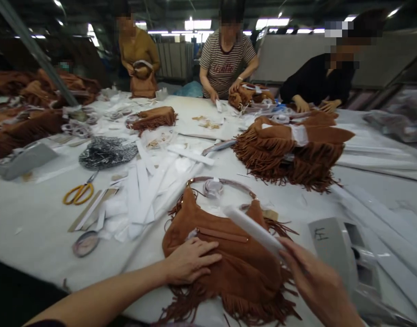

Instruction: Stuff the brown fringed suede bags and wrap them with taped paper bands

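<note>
A brown suede handbag [225, 227] with fringe lies flat on the white table in front of me, its strap [225, 181] arching away from me. My left hand [195, 259] rests on the bag's front with its fingers spread, just below the zipper strip. In my right hand [314, 277] is a white strip [251, 227], perhaps paper or foam. It is held up at a slant over the bag's right side and is blurred. A small roll [212, 187] of pale material sits inside the strap's loop.
Yellow-handled scissors [78, 194], a tape roll [86, 244] and white paper strips [140, 190] lie to the left. A grey tape dispenser [345, 254] stands at right. Stacked fringed bags [290, 154] lie beyond it. Several co-workers, one in a striped shirt [225, 63], work across the table.
</note>
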Demonstrator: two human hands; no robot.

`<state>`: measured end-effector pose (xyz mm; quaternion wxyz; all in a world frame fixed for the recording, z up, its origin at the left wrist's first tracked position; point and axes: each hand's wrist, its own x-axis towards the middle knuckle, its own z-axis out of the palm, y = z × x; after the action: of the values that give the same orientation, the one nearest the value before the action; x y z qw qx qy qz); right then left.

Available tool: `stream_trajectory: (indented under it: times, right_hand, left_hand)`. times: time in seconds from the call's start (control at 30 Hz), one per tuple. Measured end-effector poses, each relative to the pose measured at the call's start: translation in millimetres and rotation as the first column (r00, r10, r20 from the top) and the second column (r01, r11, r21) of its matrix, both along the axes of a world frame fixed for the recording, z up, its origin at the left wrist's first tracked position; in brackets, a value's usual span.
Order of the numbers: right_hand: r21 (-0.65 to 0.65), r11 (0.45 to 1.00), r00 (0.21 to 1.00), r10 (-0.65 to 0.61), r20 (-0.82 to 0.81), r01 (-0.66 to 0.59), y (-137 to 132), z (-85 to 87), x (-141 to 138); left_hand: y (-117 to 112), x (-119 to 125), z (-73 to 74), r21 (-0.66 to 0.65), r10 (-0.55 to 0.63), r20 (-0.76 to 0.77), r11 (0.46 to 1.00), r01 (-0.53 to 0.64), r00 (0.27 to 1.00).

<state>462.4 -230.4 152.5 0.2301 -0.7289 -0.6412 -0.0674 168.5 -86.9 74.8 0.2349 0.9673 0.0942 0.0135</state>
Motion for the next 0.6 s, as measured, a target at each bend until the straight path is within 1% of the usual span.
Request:
stream_trajectory:
  times: [0.07, 0.1, 0.17, 0.23, 0.33, 0.43, 0.5, 0.6]
  right_hand:
    - [0.004, 0.979, 0.978, 0.203, -0.041, -0.203, 19.2, -8.8, -28.7]
    - [0.018, 0.964, 0.962, 0.267, -0.058, -0.266, 28.0, -11.9, -39.2]
    - [0.024, 0.958, 0.955, 0.287, -0.071, -0.286, 43.5, -15.4, -55.1]
    - [-0.004, 0.953, 0.949, 0.301, -0.089, -0.302, 56.0, -17.5, -68.2]
    - [-0.119, 0.923, 0.925, 0.347, -0.153, -0.366, 70.2, -20.3, -87.7]
    - [-0.238, 0.874, 0.896, 0.368, -0.250, -0.425, 81.3, -22.2, -104.0]
    - [-0.283, 0.835, 0.865, 0.378, -0.329, -0.472, 86.6, -23.1, -110.5]
    - [-0.344, 0.752, 0.797, 0.382, -0.468, -0.562, 90.5, -26.3, -115.4]
  left_hand:
    - [-6.7, 4.2, -2.1, -0.012, 0.127, 0.022, 0.992, -0.127, 0.992]
    - [-10.6, 6.7, -2.8, -0.005, 0.197, 0.025, 0.980, -0.197, 0.980]
    - [-19.3, 11.7, -2.4, 0.039, 0.321, 0.023, 0.946, -0.321, 0.947]
    - [-28.3, 15.6, 0.4, 0.109, 0.375, 0.031, 0.920, -0.376, 0.927]
    - [-40.5, 16.6, 5.7, 0.213, 0.339, 0.099, 0.911, -0.352, 0.936]
    - [-49.5, 12.1, 7.8, 0.289, 0.293, 0.213, 0.892, -0.347, 0.932]
    - [-53.1, 8.4, 7.4, 0.305, 0.269, 0.269, 0.887, -0.347, 0.925]
    - [-54.3, 5.5, 6.9, 0.295, 0.268, 0.306, 0.886, -0.358, 0.914]
